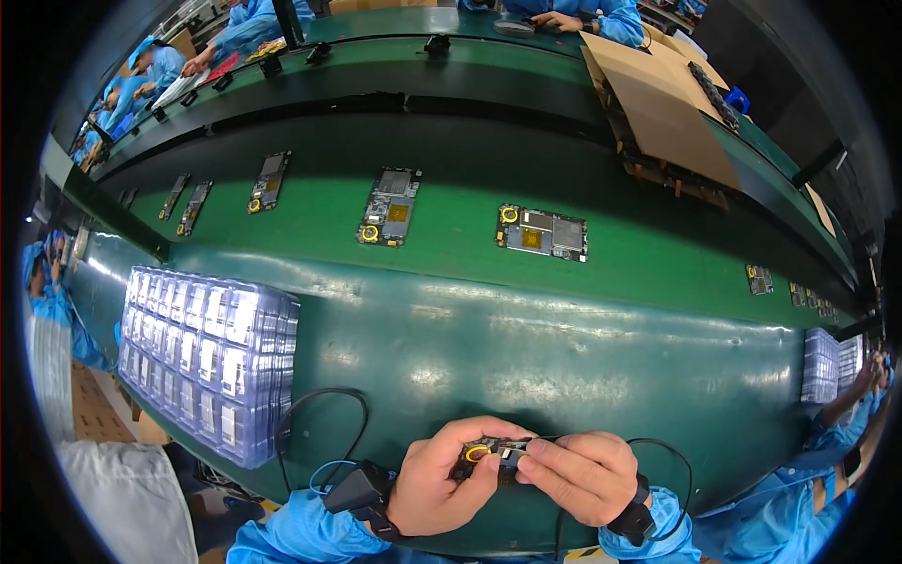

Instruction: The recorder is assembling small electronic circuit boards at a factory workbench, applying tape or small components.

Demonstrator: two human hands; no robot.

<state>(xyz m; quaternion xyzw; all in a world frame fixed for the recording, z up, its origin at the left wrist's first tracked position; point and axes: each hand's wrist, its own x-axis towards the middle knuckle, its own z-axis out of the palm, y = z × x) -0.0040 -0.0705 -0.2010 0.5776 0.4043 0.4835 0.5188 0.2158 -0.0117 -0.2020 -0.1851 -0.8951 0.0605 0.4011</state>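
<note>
Crosswise runs the circuit board, ring leftward, left fingers pinching, right fingers bunched, hold unclear.

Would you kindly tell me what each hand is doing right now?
Left hand: closed, holding a circuit board between thumb and fingers.
Right hand: fingers bent at the board's right end; whether it grips anything cannot be told.

With me at six o'clock, my glossy green table carries a stack of clear, pocketed plastic trays at nine and another tray stack at three. Beyond, on a green strip, circuit boards lie strung out from ten round past two; the one at twelve bears a yellow ring.
</note>
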